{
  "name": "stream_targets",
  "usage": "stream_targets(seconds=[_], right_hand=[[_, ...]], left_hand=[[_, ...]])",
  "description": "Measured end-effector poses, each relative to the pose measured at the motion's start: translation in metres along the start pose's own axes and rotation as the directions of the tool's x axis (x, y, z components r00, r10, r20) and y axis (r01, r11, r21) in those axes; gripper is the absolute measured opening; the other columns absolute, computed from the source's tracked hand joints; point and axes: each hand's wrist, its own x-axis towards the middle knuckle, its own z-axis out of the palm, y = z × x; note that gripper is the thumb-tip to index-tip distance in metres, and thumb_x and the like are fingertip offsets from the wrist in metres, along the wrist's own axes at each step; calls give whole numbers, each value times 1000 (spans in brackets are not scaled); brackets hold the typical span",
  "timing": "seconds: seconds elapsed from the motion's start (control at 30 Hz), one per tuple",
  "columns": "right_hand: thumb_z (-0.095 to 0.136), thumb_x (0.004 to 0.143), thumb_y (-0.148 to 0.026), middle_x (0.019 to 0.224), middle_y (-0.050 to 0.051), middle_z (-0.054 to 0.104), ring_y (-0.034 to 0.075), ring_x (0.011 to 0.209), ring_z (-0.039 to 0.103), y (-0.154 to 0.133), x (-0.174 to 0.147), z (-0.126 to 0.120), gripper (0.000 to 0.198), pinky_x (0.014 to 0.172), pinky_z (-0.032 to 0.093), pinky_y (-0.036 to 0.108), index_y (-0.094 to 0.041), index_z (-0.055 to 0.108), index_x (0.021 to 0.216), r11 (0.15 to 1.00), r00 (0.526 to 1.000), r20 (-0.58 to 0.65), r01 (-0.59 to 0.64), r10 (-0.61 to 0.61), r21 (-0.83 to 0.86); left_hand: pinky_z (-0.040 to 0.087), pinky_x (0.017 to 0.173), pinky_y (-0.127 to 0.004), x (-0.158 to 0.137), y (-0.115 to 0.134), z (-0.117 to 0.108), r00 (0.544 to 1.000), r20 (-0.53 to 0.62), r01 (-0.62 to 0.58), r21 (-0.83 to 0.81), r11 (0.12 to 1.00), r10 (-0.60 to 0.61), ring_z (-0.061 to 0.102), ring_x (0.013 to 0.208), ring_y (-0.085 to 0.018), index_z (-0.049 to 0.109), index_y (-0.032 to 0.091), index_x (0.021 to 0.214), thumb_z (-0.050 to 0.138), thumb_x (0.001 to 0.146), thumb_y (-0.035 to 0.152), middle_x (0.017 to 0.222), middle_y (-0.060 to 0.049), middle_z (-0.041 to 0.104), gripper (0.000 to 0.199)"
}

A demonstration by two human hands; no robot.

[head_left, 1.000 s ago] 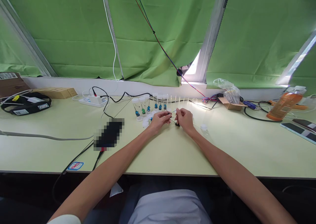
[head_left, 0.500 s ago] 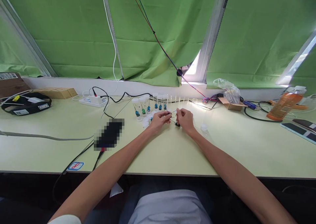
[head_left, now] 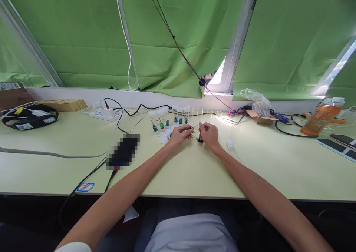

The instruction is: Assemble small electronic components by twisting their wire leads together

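My left hand point(head_left: 178, 137) is closed in a pinch on a small dark piece point(head_left: 190, 127) with thin wire-like legs; its exact kind is too small to make out. Facing it, my right hand point(head_left: 209, 135) has its fingertips pinched at the end of a thin leg point(head_left: 196, 125). Below the right fingers is another small black part point(head_left: 200, 140), and I cannot tell whether that hand holds it. Clear capped tubes point(head_left: 155, 124) with blue and green pieces stand behind my left hand. A white-capped clear tube point(head_left: 229, 144) lies right of my right wrist.
A black phone-like device point(head_left: 124, 151) with a cable lies left of my forearm. At the back are a white power strip point(head_left: 107, 113) and a small carton point(head_left: 260, 118) with a plastic bag. An orange drink bottle point(head_left: 322, 116) leans at the right. Cables cross the table point(head_left: 194, 178).
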Motion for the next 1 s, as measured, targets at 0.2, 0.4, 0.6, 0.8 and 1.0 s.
stream_targets(seconds=[0.2,0.4,0.6,0.8,1.0], right_hand=[[50,89,-46,41,-4,48,12,36,45,0,-2,2,41,49,40,27,-21,47,56,998,1000,12,-3,2,58],[48,90,-51,43,-4,47,10,36,43,2,-3,3,43,45,38,25,-21,47,59,994,999,36,11,-15,105],[47,90,-54,52,-4,52,9,37,45,5,-2,4,43,43,38,24,-21,48,64,987,995,83,40,-54,159],[49,90,-53,60,-3,55,8,38,47,7,-1,6,39,42,38,23,-20,51,68,979,992,106,41,-64,201],[50,89,-52,63,-2,57,8,38,48,9,1,5,37,41,37,24,-20,54,71,974,991,116,43,-71,223]], left_hand=[[40,56,-29,1,2,0,998,-14,58,-71,996,-59,57,60,-11,70,12,82,80,65,33,82,-5,63,29],[39,53,-27,0,3,-1,995,-14,97,-120,988,-99,56,58,-10,70,11,85,80,64,28,81,-6,63,28],[39,52,-26,2,4,-2,992,-30,121,-147,982,-126,56,57,-10,70,11,86,79,65,25,77,-5,63,27],[39,52,-26,3,4,-2,990,-34,128,-158,979,-135,56,57,-10,70,11,88,79,65,24,75,-4,63,27],[38,52,-25,2,5,-2,992,-26,118,-161,980,-124,56,57,-9,70,12,89,80,64,26,76,-3,63,30]])
